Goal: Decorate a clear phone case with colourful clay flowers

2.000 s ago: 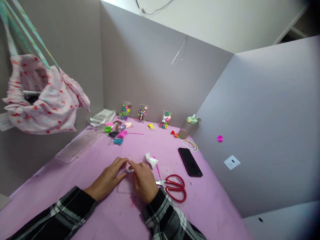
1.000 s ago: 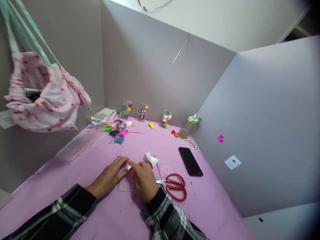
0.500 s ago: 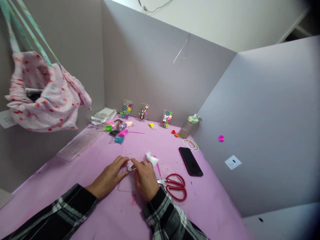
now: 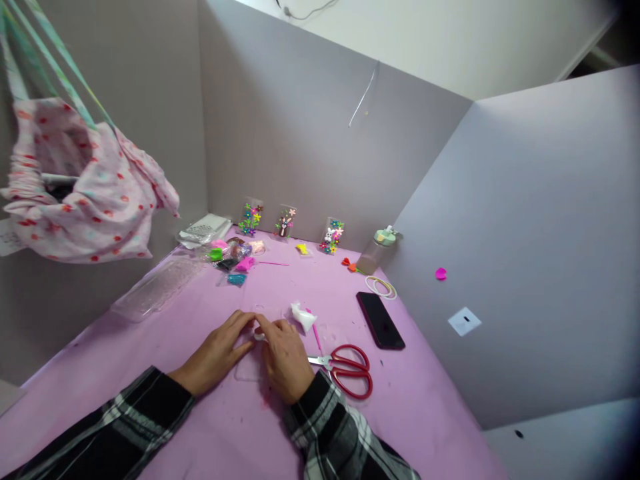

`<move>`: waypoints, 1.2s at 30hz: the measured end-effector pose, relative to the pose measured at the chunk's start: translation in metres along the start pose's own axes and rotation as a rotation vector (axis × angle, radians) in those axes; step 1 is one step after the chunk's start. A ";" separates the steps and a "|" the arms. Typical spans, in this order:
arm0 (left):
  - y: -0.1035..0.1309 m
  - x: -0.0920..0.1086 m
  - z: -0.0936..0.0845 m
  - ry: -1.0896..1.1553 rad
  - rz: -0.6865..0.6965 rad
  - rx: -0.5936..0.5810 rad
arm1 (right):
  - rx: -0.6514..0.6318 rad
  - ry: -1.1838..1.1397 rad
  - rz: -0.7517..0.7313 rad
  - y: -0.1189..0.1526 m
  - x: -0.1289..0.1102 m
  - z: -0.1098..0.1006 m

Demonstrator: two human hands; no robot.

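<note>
A small white piece [image 4: 259, 337] lies between my two hands, over a clear plastic sheet [image 4: 249, 371] on the pink-covered table. My left hand [image 4: 220, 350] rests to its left, thumb and fingers apart, the fingertips beside the piece. From the right my right hand [image 4: 285, 357] reaches over it, index finger stretched to the left and touching or nearly touching the left fingertips; its thumb is hidden. A crumpled white packet [image 4: 303, 317] and a pink stick [image 4: 317, 336] lie just beyond my right hand. Red-handled scissors [image 4: 345, 367] lie to its right.
A black phone [image 4: 381, 321], bangles [image 4: 381, 287] and a bottle [image 4: 376, 251] stand or lie at the right. Coloured clay packets [image 4: 237, 279] and a clear tray [image 4: 157, 289] are at the left. Decorated cards [image 4: 332, 236] lean on the back wall. A cloth bag [image 4: 90, 190] hangs left.
My right hand has shifted slightly left, its index finger now further over the white piece, which shows less. The whole view has moved slightly.
</note>
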State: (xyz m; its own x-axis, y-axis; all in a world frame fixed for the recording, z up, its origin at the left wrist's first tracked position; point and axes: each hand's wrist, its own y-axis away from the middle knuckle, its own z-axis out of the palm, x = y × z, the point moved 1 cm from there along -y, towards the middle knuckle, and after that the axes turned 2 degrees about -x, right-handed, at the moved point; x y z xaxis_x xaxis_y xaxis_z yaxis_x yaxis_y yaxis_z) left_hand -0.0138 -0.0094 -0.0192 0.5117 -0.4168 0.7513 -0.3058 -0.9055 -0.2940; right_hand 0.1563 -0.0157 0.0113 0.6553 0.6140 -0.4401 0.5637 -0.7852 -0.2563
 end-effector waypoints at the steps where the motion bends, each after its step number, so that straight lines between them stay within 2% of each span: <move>1: 0.000 0.000 0.000 0.002 0.000 0.000 | -0.003 0.002 0.000 0.000 -0.001 0.000; 5: 0.000 0.000 0.000 0.013 0.003 -0.003 | -0.022 0.011 -0.001 -0.001 -0.001 -0.001; 18: 0.001 -0.007 0.002 -0.003 -0.025 0.002 | 0.076 0.056 0.036 0.001 0.008 0.004; 22: 0.001 -0.005 0.001 -0.014 -0.029 0.004 | 0.069 0.052 0.047 0.001 0.009 0.003; 36: 0.000 -0.003 0.000 -0.002 -0.021 0.000 | 0.084 0.077 0.026 0.001 0.004 0.001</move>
State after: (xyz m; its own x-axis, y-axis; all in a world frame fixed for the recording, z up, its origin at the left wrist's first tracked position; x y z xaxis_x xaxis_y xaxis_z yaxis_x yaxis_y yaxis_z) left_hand -0.0151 -0.0082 -0.0219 0.5196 -0.3982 0.7559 -0.2953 -0.9139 -0.2785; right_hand 0.1589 -0.0146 0.0083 0.7079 0.5948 -0.3809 0.5036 -0.8032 -0.3182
